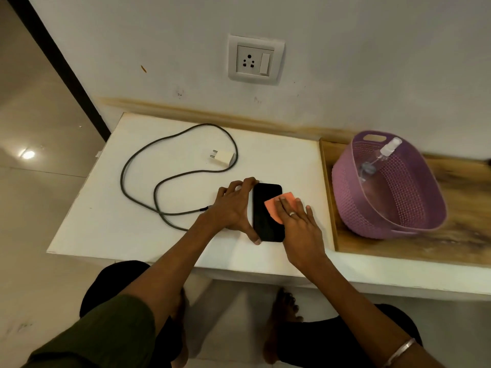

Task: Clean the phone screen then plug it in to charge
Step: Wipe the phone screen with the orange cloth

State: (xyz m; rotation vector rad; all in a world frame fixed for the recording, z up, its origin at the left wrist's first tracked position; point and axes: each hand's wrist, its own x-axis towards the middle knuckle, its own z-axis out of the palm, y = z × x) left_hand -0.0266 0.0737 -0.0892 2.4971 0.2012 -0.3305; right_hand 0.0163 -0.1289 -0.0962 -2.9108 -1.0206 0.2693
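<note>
Black phone (267,212) lies flat, screen up, near the front edge of the white counter (106,221), long side running away from the person. Left hand (233,207) braces the phone's left edge, fingers (248,183) curled around its top left corner, thumb at the bottom left corner, so clamped on the phone sides. Right hand (299,224) lies flat, fingers together and extended, pressing an orange cloth (277,205) onto the right half of the screen; ring on one finger, bangle on the wrist. Dark charging cable (138,166) loops across the counter left of the phone, its free plug end just beside the left wrist, not in the phone. White charger adapter (221,158) lies on its side behind the phone, prongs pointing left, unplugged. Wall socket (255,59) with switch sits above the counter. Purple basket (385,187) stands on a wooden tray (451,243) to the right, well apart from the phone, a clear spray bottle (382,155) leaning inside it.
</note>
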